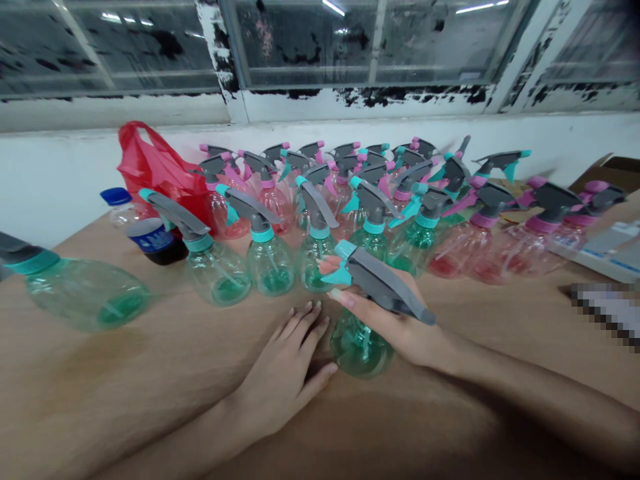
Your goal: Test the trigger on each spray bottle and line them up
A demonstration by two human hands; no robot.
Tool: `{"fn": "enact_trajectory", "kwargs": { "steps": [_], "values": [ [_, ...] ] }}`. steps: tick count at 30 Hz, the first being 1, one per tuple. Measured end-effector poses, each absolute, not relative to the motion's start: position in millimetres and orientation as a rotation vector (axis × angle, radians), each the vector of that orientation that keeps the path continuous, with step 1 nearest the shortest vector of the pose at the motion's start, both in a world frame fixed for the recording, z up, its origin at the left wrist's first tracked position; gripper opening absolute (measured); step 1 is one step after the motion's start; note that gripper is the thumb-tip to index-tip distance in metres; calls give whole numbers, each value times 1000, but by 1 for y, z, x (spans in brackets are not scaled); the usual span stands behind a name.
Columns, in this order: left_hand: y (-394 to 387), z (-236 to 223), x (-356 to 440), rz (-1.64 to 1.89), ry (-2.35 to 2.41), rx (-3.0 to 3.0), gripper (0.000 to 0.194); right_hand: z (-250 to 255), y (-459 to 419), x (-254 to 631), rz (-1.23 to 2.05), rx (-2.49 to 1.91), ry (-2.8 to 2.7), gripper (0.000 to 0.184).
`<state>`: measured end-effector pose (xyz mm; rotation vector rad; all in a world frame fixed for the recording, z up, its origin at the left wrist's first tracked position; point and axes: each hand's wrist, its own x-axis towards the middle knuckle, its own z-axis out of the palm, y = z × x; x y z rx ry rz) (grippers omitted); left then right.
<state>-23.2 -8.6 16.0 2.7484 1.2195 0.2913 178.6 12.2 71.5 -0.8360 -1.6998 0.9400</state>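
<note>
My right hand [395, 320] is wrapped round the neck of a green spray bottle [363, 347] that has a grey and teal trigger head [383, 280]. The bottle is upright over the near part of the wooden table [200, 393]. Just left of it, my left hand [285, 363] lies flat with its fingers stretched forward, holding nothing. Beyond my hands stands a row of similar green bottles, among them one [273, 267] straight ahead of my left hand. At the far left is another green spray bottle [85, 293].
Several pink spray bottles [460, 247] stand at the right and behind the green row. A red plastic bag [165, 173] and a dark drink bottle [157, 240] are at the back left. A pixelated flat object [610, 310] and a cardboard box [607, 173] lie right. Behind runs a windowed wall.
</note>
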Motion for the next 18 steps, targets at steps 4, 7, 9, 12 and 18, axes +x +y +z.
{"fn": "enact_trajectory", "kwargs": {
  "steps": [4,7,9,12,18],
  "values": [
    [-8,17,-23,311,1215,2740,50,70,13,178,1006,-785,-1662,35],
    [-8,17,-23,287,1224,2746,51,72,14,180,1105,-732,-1657,42],
    [-8,17,-23,255,1229,2759,53,74,15,181,1174,-687,-1682,48],
    [-8,16,-23,253,1229,2763,54,75,16,184,1260,-618,-1707,54],
    [-9,16,-23,320,1210,2751,55,79,15,184,1303,-633,-1689,51]
  ]
}}
